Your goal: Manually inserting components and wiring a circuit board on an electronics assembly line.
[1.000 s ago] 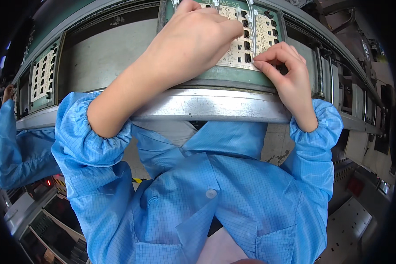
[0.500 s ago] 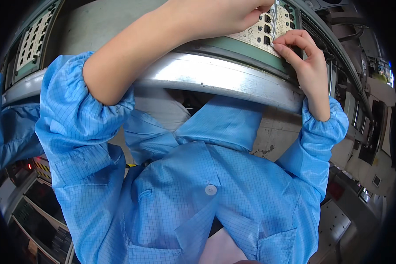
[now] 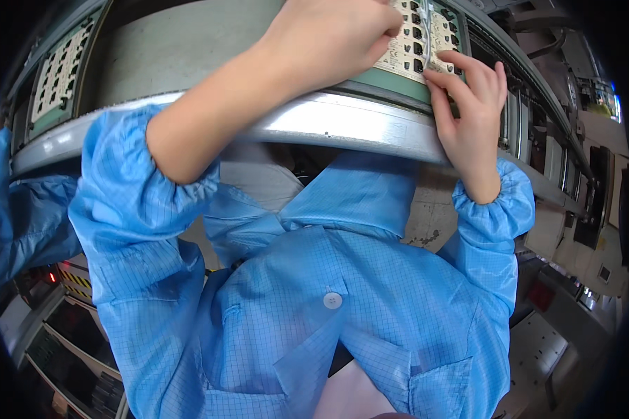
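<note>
A cream circuit board (image 3: 402,59) with rows of black components lies on a green carrier (image 3: 397,78) at the top right. A thin white wire (image 3: 427,31) runs lengthwise over it. My right hand (image 3: 472,105) pinches thumb and index finger together at the wire's near end, its other fingers raised. My left hand (image 3: 332,35) reaches across from the left with bent, closed fingers over the board's far left part. Those fingertips are hidden, so what they hold cannot be made out.
A shiny metal rail (image 3: 314,122) borders the bench in front of me. Another cream board (image 3: 57,70) sits on a green carrier at the far left. A blue sleeve (image 3: 31,216) shows at the left edge, and dark racks (image 3: 77,342) stand lower left.
The view has shifted slightly. My right hand has moved a little left and down, its fingers more spread above the pinch. My left hand stays at the board's far side.
</note>
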Motion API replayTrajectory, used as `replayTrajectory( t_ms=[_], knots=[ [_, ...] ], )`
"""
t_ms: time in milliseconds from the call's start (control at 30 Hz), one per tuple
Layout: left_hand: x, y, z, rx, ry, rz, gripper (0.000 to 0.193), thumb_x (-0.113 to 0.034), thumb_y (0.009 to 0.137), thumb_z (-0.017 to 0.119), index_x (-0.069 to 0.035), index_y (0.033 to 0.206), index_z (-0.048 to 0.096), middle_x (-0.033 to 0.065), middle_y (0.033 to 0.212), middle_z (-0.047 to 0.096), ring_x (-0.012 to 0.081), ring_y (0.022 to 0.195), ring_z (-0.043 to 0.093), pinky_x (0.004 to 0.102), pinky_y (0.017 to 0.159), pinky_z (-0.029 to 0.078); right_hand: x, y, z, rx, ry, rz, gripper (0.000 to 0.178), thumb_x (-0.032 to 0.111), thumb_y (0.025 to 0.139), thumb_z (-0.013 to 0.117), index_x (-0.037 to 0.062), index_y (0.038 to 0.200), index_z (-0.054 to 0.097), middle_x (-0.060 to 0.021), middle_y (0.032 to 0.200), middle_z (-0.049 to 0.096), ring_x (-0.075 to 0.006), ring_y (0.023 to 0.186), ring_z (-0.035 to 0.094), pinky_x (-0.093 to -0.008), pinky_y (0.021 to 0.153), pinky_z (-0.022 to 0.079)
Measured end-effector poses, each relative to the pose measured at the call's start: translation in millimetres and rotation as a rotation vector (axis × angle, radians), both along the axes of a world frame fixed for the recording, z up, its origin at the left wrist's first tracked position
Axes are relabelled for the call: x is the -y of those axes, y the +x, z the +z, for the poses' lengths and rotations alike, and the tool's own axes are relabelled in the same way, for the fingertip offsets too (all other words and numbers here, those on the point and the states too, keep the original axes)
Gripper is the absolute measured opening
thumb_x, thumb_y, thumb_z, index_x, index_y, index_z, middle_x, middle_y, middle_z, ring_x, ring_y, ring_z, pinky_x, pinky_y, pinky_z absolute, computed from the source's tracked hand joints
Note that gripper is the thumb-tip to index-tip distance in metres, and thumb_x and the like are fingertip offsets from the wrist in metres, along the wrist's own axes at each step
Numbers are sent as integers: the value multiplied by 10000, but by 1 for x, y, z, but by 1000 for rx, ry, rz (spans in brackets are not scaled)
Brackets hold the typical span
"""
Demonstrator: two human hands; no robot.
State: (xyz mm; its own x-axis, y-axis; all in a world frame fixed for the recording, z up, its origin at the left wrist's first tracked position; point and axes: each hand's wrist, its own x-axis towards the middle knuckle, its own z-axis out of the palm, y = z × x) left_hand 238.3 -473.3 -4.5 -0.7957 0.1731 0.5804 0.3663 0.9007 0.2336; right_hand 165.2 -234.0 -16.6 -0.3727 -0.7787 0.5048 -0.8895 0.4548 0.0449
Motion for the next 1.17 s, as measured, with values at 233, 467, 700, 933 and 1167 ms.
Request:
replayTrajectory(
  t_ms=[233, 467, 700, 933, 1167],
  knots=[
    [-9, 16, 1, 116, 132, 99, 87, -172, 780, 760, -125, 847, 730, 33, 948, 650, 282, 978, 572, 432, 895, 384, -7, -9, 3, 139, -61, 75, 138, 133, 895, 703, 97, 1019, 753, -84, 1317, 643, -299, 1273, 556, -563, 1180, 284],
    [-4, 15, -10, 81, -83, 163, 58, -192, 798, 803, -168, 849, 792, -78, 1022, 683, 228, 1097, 549, 404, 935, 363, -4, -5, -8, 216, -183, 78, 130, 137, 921, 665, 70, 1012, 729, -100, 1316, 631, -322, 1227, 560, -467, 1107, 365],
    [2, 13, -12, 81, -129, 235, 50, -158, 793, 771, -173, 840, 762, -70, 993, 659, 252, 1075, 540, 433, 937, 353, 15, -3, 8, 507, -369, 64, 126, 91, 833, 717, 39, 947, 704, -190, 1221, 597, -375, 1136, 557, -510, 1064, 371],
    [6, 16, -17, 97, -55, 236, 76, -141, 809, 789, -168, 870, 753, -60, 980, 653, 252, 1053, 533, 427, 926, 343, 17, -13, -6, 434, -309, 37, 121, 114, 880, 690, 53, 981, 720, -146, 1256, 620, -343, 1168, 562, -478, 1077, 378],
    [5, 16, -18, 53, -151, 229, 72, -136, 813, 786, -149, 873, 748, -56, 1002, 661, 255, 1079, 529, 437, 919, 343, 18, -15, -12, 326, -269, 29, 128, 142, 911, 670, 72, 995, 737, -107, 1300, 632, -306, 1182, 567, -460, 1096, 363]
  ],
)
